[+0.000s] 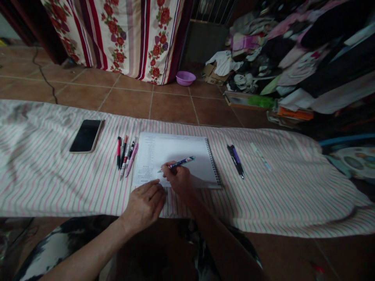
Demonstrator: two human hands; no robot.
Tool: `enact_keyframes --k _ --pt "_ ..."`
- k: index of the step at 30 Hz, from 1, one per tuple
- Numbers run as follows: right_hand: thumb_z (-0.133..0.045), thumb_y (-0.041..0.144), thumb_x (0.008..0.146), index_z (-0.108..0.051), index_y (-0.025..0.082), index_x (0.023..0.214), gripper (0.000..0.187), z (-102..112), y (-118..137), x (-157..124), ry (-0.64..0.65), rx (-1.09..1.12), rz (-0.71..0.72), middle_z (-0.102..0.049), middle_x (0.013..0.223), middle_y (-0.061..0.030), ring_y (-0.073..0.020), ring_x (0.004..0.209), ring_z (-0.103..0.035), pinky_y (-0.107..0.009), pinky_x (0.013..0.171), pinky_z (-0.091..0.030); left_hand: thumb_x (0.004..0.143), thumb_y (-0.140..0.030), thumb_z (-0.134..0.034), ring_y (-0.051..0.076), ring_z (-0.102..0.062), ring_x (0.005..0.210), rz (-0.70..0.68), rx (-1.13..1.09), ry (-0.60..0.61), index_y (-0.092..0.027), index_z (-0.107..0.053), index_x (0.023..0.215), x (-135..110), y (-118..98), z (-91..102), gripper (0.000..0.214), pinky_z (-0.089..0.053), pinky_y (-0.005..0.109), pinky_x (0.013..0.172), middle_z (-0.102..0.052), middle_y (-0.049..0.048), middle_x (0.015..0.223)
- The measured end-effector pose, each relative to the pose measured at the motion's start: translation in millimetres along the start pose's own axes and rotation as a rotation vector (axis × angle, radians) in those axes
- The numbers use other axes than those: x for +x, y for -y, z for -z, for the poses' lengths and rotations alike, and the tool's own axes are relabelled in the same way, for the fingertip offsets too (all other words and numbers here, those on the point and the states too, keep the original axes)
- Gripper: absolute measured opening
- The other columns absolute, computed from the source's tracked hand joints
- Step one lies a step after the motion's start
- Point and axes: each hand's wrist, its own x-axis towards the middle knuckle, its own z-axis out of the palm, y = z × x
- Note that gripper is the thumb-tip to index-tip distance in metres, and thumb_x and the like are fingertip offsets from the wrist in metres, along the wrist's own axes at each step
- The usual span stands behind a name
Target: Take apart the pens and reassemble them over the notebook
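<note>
My right hand (178, 178) is closed around a blue pen (179, 163), whose tip touches a white spiral notebook page (187, 154) lying on a striped cloth (58, 175). My left hand (145, 203) rests flat on the notebook's lower left corner, fingers stretched out, holding nothing. A row of several pens (125, 156) lies just left of the notebook. Two dark pens (236, 160) and a pale one (260, 157) lie to its right.
A black phone (86, 135) lies face up on the cloth at the left. Beyond the cloth is brown tiled floor, a floral drape (129, 35), a purple bowl (185, 78) and a heap of clothes (293, 58) at the right.
</note>
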Motion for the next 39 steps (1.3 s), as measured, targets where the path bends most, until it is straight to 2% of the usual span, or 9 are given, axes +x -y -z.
enact_keyframes --k 4,11,16,30,39 --pt "-0.051 0.039 0.079 -0.063 0.019 0.072 0.024 0.3 1.5 0.4 -0.009 -0.018 0.009 -0.064 0.055 -0.0016 -0.0141 0.050 -0.060 -0.021 0.049 -0.044 0.080 -0.013 -0.052 0.026 -0.060 0.101 -0.025 0.037 -0.016 -0.014 -0.063 0.092 1.1 0.6 -0.4 0.016 -0.052 0.037 0.083 -0.069 0.0089 0.091" --pt "-0.051 0.042 0.078 -0.062 0.018 0.074 0.027 0.4 -2.3 2.0 -0.051 -0.051 0.004 -0.063 0.054 -0.0008 -0.0133 0.050 -0.060 -0.020 0.049 -0.044 0.080 -0.014 -0.054 0.024 -0.061 0.096 -0.059 0.090 -0.122 -0.013 -0.062 0.089 0.0 0.3 -5.7 0.012 -0.054 0.036 0.078 -0.069 0.0067 0.088" --pt "-0.050 0.043 0.078 -0.061 0.018 0.074 0.027 1.3 -3.3 3.6 -0.058 0.017 0.011 -0.063 0.055 -0.0005 -0.0135 0.050 -0.061 -0.020 0.049 -0.045 0.080 -0.013 -0.054 0.024 -0.061 0.096 -0.062 0.101 -0.117 -0.012 -0.062 0.090 1.5 -0.1 -5.4 0.013 -0.054 0.036 0.078 -0.069 0.0063 0.087" --pt "-0.051 0.039 0.077 -0.062 0.019 0.072 0.024 3.2 1.3 2.6 -0.025 -0.110 0.006 -0.063 0.054 -0.0003 -0.0146 0.055 -0.064 -0.020 0.054 -0.046 0.080 -0.014 -0.055 0.024 -0.061 0.096 -0.052 0.097 -0.112 -0.013 -0.062 0.088 1.6 -0.2 -5.9 0.011 -0.055 0.036 0.076 -0.069 0.0060 0.086" --pt "-0.052 0.037 0.077 -0.062 0.019 0.072 0.021 5.3 4.8 2.0 -0.013 -0.102 0.000 -0.064 0.054 -0.0005 -0.0145 0.054 -0.064 -0.020 0.053 -0.046 0.079 -0.013 -0.055 0.024 -0.061 0.095 -0.050 0.095 -0.114 -0.013 -0.063 0.089 2.1 -0.6 -5.4 0.012 -0.054 0.036 0.077 -0.069 0.0059 0.085"
